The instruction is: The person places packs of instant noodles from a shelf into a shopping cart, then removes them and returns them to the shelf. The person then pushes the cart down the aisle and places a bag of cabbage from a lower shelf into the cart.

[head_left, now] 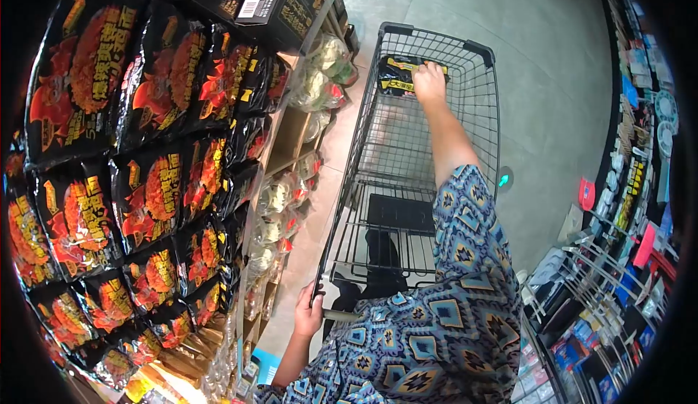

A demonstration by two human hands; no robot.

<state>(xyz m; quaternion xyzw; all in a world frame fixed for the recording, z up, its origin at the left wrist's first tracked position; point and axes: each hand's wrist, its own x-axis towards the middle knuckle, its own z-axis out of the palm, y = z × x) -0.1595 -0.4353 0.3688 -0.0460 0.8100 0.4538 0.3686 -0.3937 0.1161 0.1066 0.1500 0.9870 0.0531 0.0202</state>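
Observation:
A black wire shopping cart [407, 135] stands in front of me. At its far end lies a black package with yellow lettering [396, 75]. My right hand [429, 81] reaches down into the cart and has its fingers curled on the right part of that package. Beside the cart's near left corner, my left hand [309, 313] is wrapped round the dark cart handle [317, 295]. A black panel [400, 213] sits at the near end of the cart.
Shelves on the left hold several black and red noodle packs [156, 193], dark boxes [280, 4] and clear-wrapped bags [320, 77]. Racks of hanging goods [618, 208] line the right side. Grey tiled floor [545, 62] lies between them, with a green arrow marker [504, 180].

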